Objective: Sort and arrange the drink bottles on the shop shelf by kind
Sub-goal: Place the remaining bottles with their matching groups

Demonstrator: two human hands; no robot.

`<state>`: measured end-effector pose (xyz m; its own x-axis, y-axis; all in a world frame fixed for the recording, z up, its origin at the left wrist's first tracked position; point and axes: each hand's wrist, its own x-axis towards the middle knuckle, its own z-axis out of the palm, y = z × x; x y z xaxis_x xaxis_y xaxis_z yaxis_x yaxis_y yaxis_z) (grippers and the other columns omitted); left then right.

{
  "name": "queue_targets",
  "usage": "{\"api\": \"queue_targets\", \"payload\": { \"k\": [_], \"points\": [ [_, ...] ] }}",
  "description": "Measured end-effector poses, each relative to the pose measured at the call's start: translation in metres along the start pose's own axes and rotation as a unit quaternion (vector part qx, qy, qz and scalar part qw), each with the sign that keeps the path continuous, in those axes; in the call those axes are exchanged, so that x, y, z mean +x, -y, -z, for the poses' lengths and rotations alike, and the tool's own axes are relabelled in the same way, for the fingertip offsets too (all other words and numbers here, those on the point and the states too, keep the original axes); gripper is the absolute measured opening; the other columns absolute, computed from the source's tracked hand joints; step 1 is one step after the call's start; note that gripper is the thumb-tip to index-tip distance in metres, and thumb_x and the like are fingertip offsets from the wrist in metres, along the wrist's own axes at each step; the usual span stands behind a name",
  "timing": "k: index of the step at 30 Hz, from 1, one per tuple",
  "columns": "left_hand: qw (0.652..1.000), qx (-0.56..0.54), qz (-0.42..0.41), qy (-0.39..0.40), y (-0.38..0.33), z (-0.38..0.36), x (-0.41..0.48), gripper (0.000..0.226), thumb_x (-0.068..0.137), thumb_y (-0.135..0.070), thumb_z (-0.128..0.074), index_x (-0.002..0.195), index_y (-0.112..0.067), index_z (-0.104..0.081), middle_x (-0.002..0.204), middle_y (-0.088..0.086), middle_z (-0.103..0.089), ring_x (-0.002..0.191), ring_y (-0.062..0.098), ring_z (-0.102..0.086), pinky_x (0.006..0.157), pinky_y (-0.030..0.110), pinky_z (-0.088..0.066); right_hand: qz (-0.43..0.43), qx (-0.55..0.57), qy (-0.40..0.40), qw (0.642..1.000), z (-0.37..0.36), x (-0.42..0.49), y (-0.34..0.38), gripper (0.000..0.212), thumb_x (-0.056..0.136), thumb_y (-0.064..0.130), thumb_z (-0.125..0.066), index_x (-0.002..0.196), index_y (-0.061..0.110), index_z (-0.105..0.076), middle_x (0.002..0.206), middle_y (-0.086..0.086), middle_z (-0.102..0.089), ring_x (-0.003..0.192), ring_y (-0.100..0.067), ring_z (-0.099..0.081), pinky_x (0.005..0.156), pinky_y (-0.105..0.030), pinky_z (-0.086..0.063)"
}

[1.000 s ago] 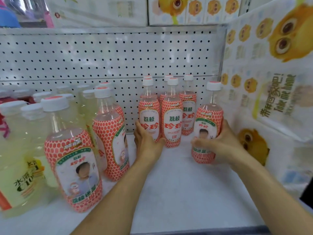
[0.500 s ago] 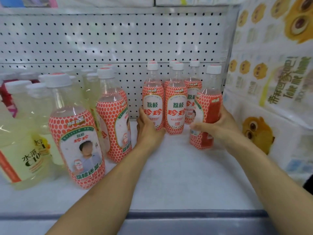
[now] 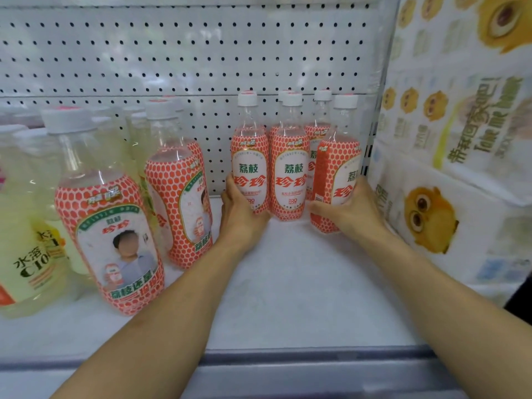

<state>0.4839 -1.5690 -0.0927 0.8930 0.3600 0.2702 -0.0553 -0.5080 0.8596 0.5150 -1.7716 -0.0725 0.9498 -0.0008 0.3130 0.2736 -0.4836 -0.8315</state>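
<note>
Several red-and-white lychee soda bottles with white caps stand at the back right of the white shelf (image 3: 302, 283). My left hand (image 3: 241, 208) wraps round the foot of the leftmost bottle of that group (image 3: 249, 156). My right hand (image 3: 351, 210) grips the rightmost bottle (image 3: 335, 168), which stands upright with its label turned to the right. Between them stands another lychee bottle (image 3: 289, 168), with more behind it. Two further lychee bottles (image 3: 112, 226) (image 3: 178, 191) stand at the left, nearer the front.
Pale yellow drink bottles (image 3: 26, 254) fill the left end of the shelf. A perforated white back panel (image 3: 187, 53) closes the rear. Printed packs with a yellow cartoon creature (image 3: 454, 174) form a wall on the right. The grey shelf lip (image 3: 316, 361) runs along the front.
My right hand has turned its bottle, so the label now faces right, and brought it closer to the group. My left hand has stayed on its bottle. The camera has tilted down.
</note>
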Motion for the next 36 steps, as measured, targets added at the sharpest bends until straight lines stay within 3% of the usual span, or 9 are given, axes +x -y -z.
{"api": "queue_targets", "payload": {
  "k": [2, 5, 8, 11, 16, 25, 31, 34, 36],
  "points": [
    [1.0, 0.005, -0.005, -0.008, 0.001, 0.0, 0.0, 0.113, 0.084, -0.019, -0.077, 0.157, -0.02, 0.008, 0.158, 0.008, -0.02, 0.144, 0.027, -0.032, 0.115, 0.042, -0.031, 0.003, -0.005, -0.037, 0.999, -0.007, 0.002, -0.001, 0.087, 0.059, 0.051, -0.089, 0.124, 0.017, -0.042, 0.121, -0.001, -0.06, 0.108, -0.021, -0.061, 0.089, -0.046, -0.055],
    [1.0, 0.009, -0.009, -0.02, 0.003, -0.001, 0.001, 0.105, 0.086, -0.012, -0.075, 0.158, -0.017, 0.001, 0.155, 0.01, -0.025, 0.141, 0.027, -0.035, 0.112, 0.039, -0.034, 0.004, 0.059, -0.018, 0.998, -0.014, 0.003, -0.009, 0.074, 0.073, 0.037, -0.083, 0.124, 0.026, -0.031, 0.12, 0.006, -0.057, 0.104, -0.015, -0.061, 0.092, -0.048, -0.054],
    [0.999, 0.003, -0.011, -0.033, 0.005, -0.002, 0.004, 0.1, 0.086, -0.01, -0.074, 0.158, -0.018, -0.004, 0.153, 0.009, -0.03, 0.14, 0.026, -0.038, 0.11, 0.037, -0.035, 0.013, 0.044, -0.009, 0.999, -0.017, 0.005, -0.015, 0.07, 0.075, 0.031, -0.082, 0.122, 0.031, -0.03, 0.118, 0.009, -0.056, 0.102, -0.014, -0.061, 0.092, -0.047, -0.054],
    [0.999, -0.016, -0.008, -0.032, 0.006, -0.005, 0.005, 0.107, 0.08, -0.018, -0.081, 0.157, -0.018, -0.007, 0.152, 0.007, -0.031, 0.14, 0.026, -0.037, 0.112, 0.039, -0.035, 0.023, 0.037, -0.024, 0.999, -0.022, 0.007, -0.016, 0.072, 0.073, 0.03, -0.084, 0.124, 0.026, -0.032, 0.127, 0.001, -0.057, 0.11, -0.021, -0.061, 0.093, -0.048, -0.053],
    [0.998, -0.033, 0.017, -0.06, -0.004, -0.019, 0.003, 0.138, 0.059, -0.036, -0.095, 0.156, -0.017, 0.001, 0.152, 0.009, -0.026, 0.14, 0.029, -0.032, 0.116, 0.05, -0.034, 0.034, 0.038, -0.036, 0.998, -0.026, 0.007, -0.016, 0.077, 0.071, 0.033, -0.086, 0.126, 0.022, -0.033, 0.128, -0.002, -0.057, 0.111, -0.023, -0.061, 0.092, -0.049, -0.054],
    [0.998, -0.014, 0.023, -0.061, -0.007, -0.025, 0.002, 0.14, 0.064, -0.04, -0.092, 0.156, -0.018, 0.012, 0.155, 0.01, -0.022, 0.141, 0.03, -0.028, 0.113, 0.046, -0.032, 0.027, 0.073, -0.035, 0.996, -0.025, 0.003, -0.011, 0.076, 0.072, 0.029, -0.086, 0.129, 0.021, -0.037, 0.125, 0.004, -0.058, 0.109, -0.018, -0.062, 0.094, -0.045, -0.053],
    [0.998, -0.024, 0.05, -0.004, -0.021, -0.012, -0.009, 0.135, 0.075, -0.033, -0.086, 0.155, -0.016, 0.02, 0.16, 0.01, -0.014, 0.147, 0.03, -0.019, 0.121, 0.051, -0.023, -0.005, 0.043, 0.012, 0.999, -0.017, -0.007, 0.0, 0.088, 0.074, 0.021, -0.086, 0.143, 0.014, -0.03, 0.141, -0.006, -0.048, 0.129, -0.024, -0.049, 0.107, -0.039, -0.041],
    [0.997, -0.031, 0.047, 0.048, -0.032, 0.006, -0.026, 0.116, 0.08, -0.034, -0.081, 0.158, -0.022, 0.004, 0.162, 0.006, -0.019, 0.149, 0.028, -0.02, 0.121, 0.052, -0.024, 0.037, -0.047, -0.083, 0.995, -0.011, -0.025, 0.018, 0.087, 0.079, 0.026, -0.079, 0.146, 0.013, -0.026, 0.145, -0.01, -0.037, 0.136, -0.028, -0.032, 0.109, -0.038, -0.029],
    [0.996, -0.054, 0.006, 0.067, -0.035, 0.024, -0.048, 0.098, 0.081, -0.036, -0.077, 0.156, -0.029, -0.015, 0.157, 0.001, -0.033, 0.145, 0.023, -0.032, 0.118, 0.051, -0.031, 0.11, -0.016, -0.128, 0.986, -0.011, -0.039, 0.039, 0.074, 0.085, 0.023, -0.072, 0.145, 0.018, -0.029, 0.14, -0.006, -0.04, 0.13, -0.02, -0.038, 0.102, -0.029, -0.033]
  ]
}}
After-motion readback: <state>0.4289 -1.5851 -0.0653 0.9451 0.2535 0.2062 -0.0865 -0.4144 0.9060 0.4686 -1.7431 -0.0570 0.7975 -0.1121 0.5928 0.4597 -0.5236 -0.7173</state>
